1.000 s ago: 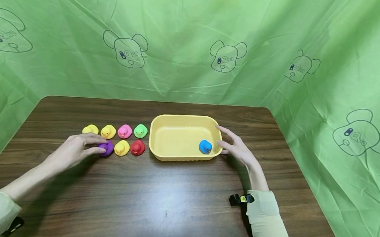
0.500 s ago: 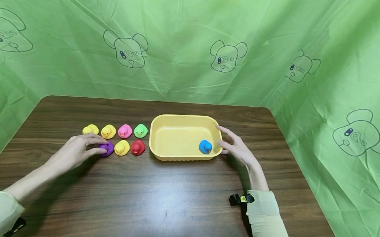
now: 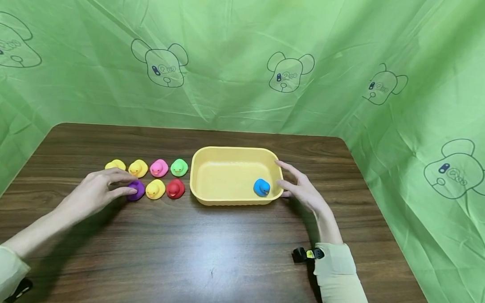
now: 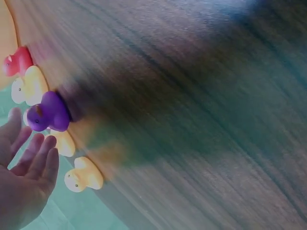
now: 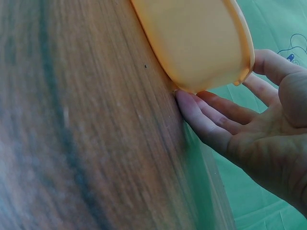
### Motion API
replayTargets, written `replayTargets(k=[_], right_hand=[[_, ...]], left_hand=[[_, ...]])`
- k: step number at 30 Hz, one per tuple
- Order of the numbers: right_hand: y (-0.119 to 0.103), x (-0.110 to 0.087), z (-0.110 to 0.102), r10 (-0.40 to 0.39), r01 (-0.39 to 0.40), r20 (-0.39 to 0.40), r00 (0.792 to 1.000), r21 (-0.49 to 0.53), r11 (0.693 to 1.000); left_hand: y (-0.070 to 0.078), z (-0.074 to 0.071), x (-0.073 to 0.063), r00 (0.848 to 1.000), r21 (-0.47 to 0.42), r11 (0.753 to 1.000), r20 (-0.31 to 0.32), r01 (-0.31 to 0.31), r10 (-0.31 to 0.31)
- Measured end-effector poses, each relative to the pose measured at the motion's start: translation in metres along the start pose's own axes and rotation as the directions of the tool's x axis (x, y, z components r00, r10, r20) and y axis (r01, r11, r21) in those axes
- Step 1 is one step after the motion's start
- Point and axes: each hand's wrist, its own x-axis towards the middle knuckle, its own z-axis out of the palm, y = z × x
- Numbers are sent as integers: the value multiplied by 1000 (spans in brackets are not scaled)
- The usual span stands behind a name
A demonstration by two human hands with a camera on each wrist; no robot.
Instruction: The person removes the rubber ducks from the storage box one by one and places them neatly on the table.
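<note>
My left hand (image 3: 96,192) hovers over the left end of the front duck row, thumb and fingers spread loosely about a purple rubber duck (image 3: 137,190). In the left wrist view, that purple duck (image 4: 49,112) sits at the fingertips, and whether they touch it I cannot tell. To its right stand a yellow duck (image 3: 155,189) and a red duck (image 3: 175,189). My right hand (image 3: 304,190) rests with extended fingers against the right end of a yellow plastic tub (image 3: 220,200). A blue duck (image 3: 261,188) lies inside the tub, in its front right corner.
Behind the front row stand two yellow ducks, the left one (image 3: 115,165) and the right one (image 3: 138,168), a pink duck (image 3: 159,168) and a green duck (image 3: 179,167). The brown wooden table (image 3: 162,255) ends at a green cloth backdrop (image 3: 228,97).
</note>
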Motion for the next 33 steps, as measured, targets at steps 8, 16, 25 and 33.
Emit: replayTargets(k=[8, 16, 25, 33], right_hand=[[-1, 0, -1, 2, -2, -3, 1000, -14, 1000], [-1, -1, -1, 3, -3, -11, 1000, -19, 1000], [-1, 1, 0, 4, -4, -7, 1000, -21, 1000], [0, 0, 0, 11, -12, -15, 1000, -31, 999]], left_hand=[[33, 1, 21, 999, -96, 995, -33, 7, -11], [66, 17, 47, 1000, -204, 979, -15, -30, 28], [79, 28, 58, 999, -263, 964, -20, -29, 25], [93, 34, 68, 999, -308, 950, -23, -42, 36]])
